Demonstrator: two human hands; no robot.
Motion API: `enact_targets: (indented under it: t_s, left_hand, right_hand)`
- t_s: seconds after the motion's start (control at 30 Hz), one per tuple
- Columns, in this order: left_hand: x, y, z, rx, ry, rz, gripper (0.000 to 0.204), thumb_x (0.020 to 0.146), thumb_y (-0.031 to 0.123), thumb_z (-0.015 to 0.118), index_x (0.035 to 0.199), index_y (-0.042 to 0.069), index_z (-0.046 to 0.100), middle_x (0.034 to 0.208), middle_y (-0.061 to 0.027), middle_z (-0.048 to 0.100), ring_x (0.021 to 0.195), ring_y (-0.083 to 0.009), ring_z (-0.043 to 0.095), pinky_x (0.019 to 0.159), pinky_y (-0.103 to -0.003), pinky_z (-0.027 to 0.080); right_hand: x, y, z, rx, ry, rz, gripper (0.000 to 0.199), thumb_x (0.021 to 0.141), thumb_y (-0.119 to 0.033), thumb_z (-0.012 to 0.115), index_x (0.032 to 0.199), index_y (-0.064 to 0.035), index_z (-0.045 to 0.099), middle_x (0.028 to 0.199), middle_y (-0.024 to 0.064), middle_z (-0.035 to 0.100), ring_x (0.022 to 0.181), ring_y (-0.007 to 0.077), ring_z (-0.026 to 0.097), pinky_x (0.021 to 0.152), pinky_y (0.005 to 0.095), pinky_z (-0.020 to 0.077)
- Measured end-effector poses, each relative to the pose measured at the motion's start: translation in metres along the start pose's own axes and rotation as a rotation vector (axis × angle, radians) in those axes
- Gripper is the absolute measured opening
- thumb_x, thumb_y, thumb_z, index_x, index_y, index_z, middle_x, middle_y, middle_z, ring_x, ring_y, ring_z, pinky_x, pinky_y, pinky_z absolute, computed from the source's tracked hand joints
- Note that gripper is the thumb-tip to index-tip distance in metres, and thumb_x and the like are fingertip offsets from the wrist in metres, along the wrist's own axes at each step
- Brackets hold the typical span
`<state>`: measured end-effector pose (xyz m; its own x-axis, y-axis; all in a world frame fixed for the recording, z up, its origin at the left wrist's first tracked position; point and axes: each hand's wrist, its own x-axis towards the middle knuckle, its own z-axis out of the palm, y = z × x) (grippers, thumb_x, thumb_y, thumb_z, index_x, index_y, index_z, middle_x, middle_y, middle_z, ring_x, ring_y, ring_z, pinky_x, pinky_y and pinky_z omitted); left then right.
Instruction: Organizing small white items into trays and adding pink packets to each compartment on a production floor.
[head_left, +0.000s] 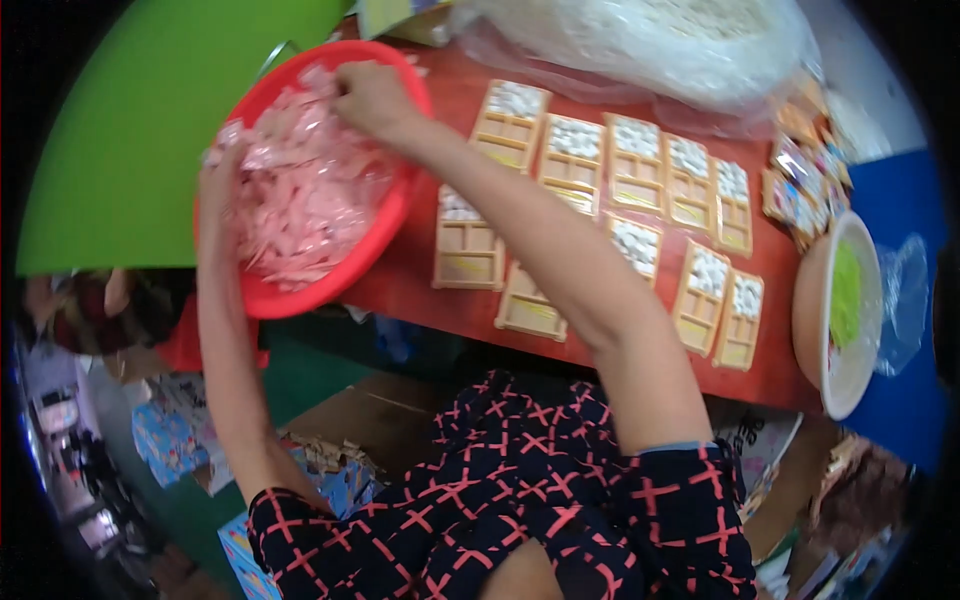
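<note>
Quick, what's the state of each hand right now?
Left hand: at the basin's left side, by pink pieces; open or closed, can't tell.
Right hand: curled, at the far side; grip can't be told.

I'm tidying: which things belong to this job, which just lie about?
Likely in use:
- red round plastic basin, left hand, right hand at it
- pink pieces in clear plastic
- pale yellow rectangular compartment trays

Likely lying about:
- blue patterned cardboard box
- brown cardboard

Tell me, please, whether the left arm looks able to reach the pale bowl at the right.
Probably not as things stand: the left arm is at the red basin on the opposite side, and the right arm stretches across between it and the pale bowl.
</note>
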<state>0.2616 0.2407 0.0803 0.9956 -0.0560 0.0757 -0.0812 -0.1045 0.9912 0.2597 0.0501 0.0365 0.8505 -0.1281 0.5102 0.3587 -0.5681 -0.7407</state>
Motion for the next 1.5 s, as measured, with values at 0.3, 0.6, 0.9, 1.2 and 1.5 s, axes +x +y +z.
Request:
enact_targets:
  t_s: [0.3, 0.6, 0.9, 1.2, 1.5]
  left_hand:
    - [0.010, -0.015, -0.013, -0.198, 0.050, -0.040, 0.014, 0.079, 0.016, 0.056, 0.089, 0.008, 0.051, 0.076, -0.0017, 0.055, 0.054, -0.0077, 0.049, 0.041, -0.021, 0.040]
    - [0.022, -0.010, -0.017, -0.242, 0.244, 0.015, 0.021, 0.079, 0.015, 0.057, 0.097, 0.007, 0.053, 0.079, -0.0019, 0.057, 0.058, -0.0081, 0.052, 0.037, -0.018, 0.034]
    - [0.047, -0.012, -0.016, -0.546, 0.083, -0.080, 0.017, 0.081, 0.011, 0.055, 0.095, 0.003, 0.051, 0.073, -0.0064, 0.054, 0.049, -0.0113, 0.047, 0.031, -0.016, 0.029]
    - [0.053, -0.019, -0.033, -0.698, -0.078, -0.186, 0.018, 0.083, 0.009, 0.051, 0.095, -0.003, 0.047, 0.070, -0.0058, 0.048, 0.050, -0.0099, 0.042, 0.033, -0.016, 0.027]
    - [0.058, -0.015, -0.036, -0.863, -0.268, -0.209, 0.022, 0.085, 0.007, 0.046, 0.097, -0.010, 0.043, 0.064, -0.0019, 0.036, 0.050, -0.0058, 0.032, 0.034, -0.016, 0.024]
  right_hand:
    - [-0.015, -0.014, -0.057, 0.563, -0.256, 0.368, 0.016, 0.076, -0.007, 0.055, 0.089, 0.0022, 0.055, 0.073, 0.0032, 0.057, 0.063, 0.0106, 0.052, 0.057, 0.0231, 0.0420]
    - [-0.057, 0.036, -0.141, 0.109, -0.261, 0.279, 0.016, 0.075, -0.007, 0.053, 0.088, 0.0018, 0.056, 0.073, 0.0047, 0.058, 0.066, 0.0110, 0.052, 0.062, 0.0244, 0.0419]
    - [-0.072, 0.049, -0.121, -0.548, -0.656, 0.305, 0.025, 0.071, -0.017, 0.058, 0.092, -0.0029, 0.057, 0.076, 0.0183, 0.059, 0.073, 0.0291, 0.059, 0.063, 0.0384, 0.0427]
    - [-0.069, 0.057, -0.161, -0.344, -0.531, 0.333, 0.014, 0.070, -0.011, 0.057, 0.076, 0.0014, 0.055, 0.059, 0.0096, 0.055, 0.056, 0.0124, 0.052, 0.053, 0.0265, 0.0392]
    - [-0.101, 0.044, -0.167, -0.479, -0.758, 0.295, 0.010, 0.067, -0.009, 0.058, 0.073, -0.0007, 0.057, 0.065, 0.0100, 0.056, 0.059, 0.0210, 0.054, 0.055, 0.0317, 0.0409]
